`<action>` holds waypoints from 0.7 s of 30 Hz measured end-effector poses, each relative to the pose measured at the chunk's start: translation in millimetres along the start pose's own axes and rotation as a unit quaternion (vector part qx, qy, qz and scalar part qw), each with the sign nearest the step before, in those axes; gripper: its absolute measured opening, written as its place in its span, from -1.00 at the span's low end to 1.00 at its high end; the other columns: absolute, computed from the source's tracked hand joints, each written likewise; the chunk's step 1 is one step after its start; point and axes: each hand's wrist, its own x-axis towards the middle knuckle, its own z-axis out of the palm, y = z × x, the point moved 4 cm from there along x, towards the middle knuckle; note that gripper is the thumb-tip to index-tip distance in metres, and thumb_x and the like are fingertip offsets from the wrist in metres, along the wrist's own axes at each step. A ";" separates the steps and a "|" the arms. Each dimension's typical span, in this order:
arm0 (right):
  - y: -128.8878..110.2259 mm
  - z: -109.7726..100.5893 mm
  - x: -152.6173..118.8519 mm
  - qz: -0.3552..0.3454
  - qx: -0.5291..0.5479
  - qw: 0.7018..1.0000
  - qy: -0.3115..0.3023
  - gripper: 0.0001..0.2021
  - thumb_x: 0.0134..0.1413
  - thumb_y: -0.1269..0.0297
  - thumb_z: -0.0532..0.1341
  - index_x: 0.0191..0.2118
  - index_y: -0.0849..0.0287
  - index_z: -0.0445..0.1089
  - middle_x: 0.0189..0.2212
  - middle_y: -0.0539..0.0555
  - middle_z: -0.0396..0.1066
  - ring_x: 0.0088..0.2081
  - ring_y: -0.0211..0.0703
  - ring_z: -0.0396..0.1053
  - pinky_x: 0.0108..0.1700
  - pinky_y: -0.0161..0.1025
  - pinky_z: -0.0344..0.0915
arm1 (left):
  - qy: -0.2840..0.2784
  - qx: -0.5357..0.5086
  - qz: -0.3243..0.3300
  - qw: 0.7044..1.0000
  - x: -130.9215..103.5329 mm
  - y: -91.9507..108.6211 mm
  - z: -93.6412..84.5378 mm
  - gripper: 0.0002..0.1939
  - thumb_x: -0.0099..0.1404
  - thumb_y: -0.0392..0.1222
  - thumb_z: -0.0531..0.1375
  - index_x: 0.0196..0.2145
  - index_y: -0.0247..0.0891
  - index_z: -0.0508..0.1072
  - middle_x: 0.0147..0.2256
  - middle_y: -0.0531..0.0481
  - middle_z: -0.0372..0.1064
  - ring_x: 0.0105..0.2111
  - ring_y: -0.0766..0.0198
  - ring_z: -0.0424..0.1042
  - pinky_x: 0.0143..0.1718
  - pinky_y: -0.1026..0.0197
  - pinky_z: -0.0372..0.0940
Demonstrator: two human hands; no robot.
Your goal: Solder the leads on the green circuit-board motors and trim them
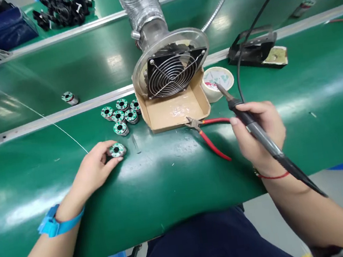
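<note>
Between the thumb and fingers of my left hand (95,166) is a small round motor with a green circuit board on top (117,149), close to the green mat. A thin pale wire (63,131) runs from the upper left down to this hand. My right hand (263,132) is closed around a soldering iron (256,127), its tip over the rim of a round white tub (218,82). Just behind the left hand stand several similar motors (120,128) in a cluster. Red-handled cutters (201,126) lie with jaws apart between my hands.
A fume extractor fan (172,75) on a ribbed duct stands over an open cardboard box (170,122). At the back right sits a soldering iron stand (256,50) with a sponge. The iron's cable (239,65) rises to the upper right. Black parts (65,9) lie beyond the ledge.
</note>
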 end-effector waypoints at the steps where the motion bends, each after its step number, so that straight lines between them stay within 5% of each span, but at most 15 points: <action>1: -10.4 -1.7 -1.5 -0.009 0.021 1.000 -0.004 -0.74 0.25 0.26 0.33 0.04 -0.01 0.52 -0.17 0.10 0.51 -0.19 -0.04 0.48 -0.11 -0.02 0.46 | 0.008 -0.013 0.016 1.000 -3.6 11.6 7.0 -0.53 0.29 0.08 0.27 0.03 -0.28 0.48 -0.28 -0.02 0.36 -0.49 0.40 0.13 -0.37 0.25 0.13; 6: -62.5 5.4 -6.2 0.024 0.230 0.960 -0.156 -0.55 0.38 0.40 0.22 0.31 -0.05 0.33 -0.11 -0.03 0.60 -0.29 -0.31 0.58 -0.18 -0.30 0.53 | -0.066 -0.215 -0.019 0.974 -18.9 72.3 43.7 -0.47 0.28 0.09 0.31 0.09 -0.25 0.38 0.02 -0.16 0.44 -0.38 0.37 0.34 -0.34 0.26 0.26; 11: -89.4 17.5 2.1 0.035 0.280 0.918 -0.279 -0.69 0.36 0.41 0.22 0.18 0.18 0.35 -0.20 -0.01 0.55 -0.16 -0.34 0.54 0.01 -0.37 0.47 | -0.140 -0.277 0.005 0.951 -20.5 119.3 61.9 -0.47 0.26 0.13 0.36 0.09 -0.17 0.50 -0.13 -0.07 0.47 -0.35 0.35 0.36 -0.38 0.31 0.23; 15: -90.3 25.1 7.7 0.054 0.324 0.880 -0.345 -0.61 0.34 0.35 0.21 0.23 0.19 0.25 -0.27 -0.03 0.45 -0.20 -0.31 0.45 0.00 -0.29 0.46 | -0.123 -0.259 0.101 0.953 -18.1 134.5 62.3 -0.56 0.31 0.07 0.36 0.12 -0.01 0.56 -0.22 0.01 0.44 -0.48 0.44 0.21 -0.44 0.34 0.19; 21: -89.3 33.4 7.6 0.114 0.311 0.841 -0.427 -0.56 0.28 0.36 0.19 0.24 0.18 0.23 -0.25 -0.03 0.49 -0.19 -0.24 0.46 -0.06 -0.25 0.45 | -0.104 -0.230 0.168 0.953 -24.5 137.7 58.1 -0.51 0.34 -0.01 0.36 0.20 0.21 0.50 -0.28 0.08 0.39 -0.46 0.45 0.25 -0.43 0.38 0.23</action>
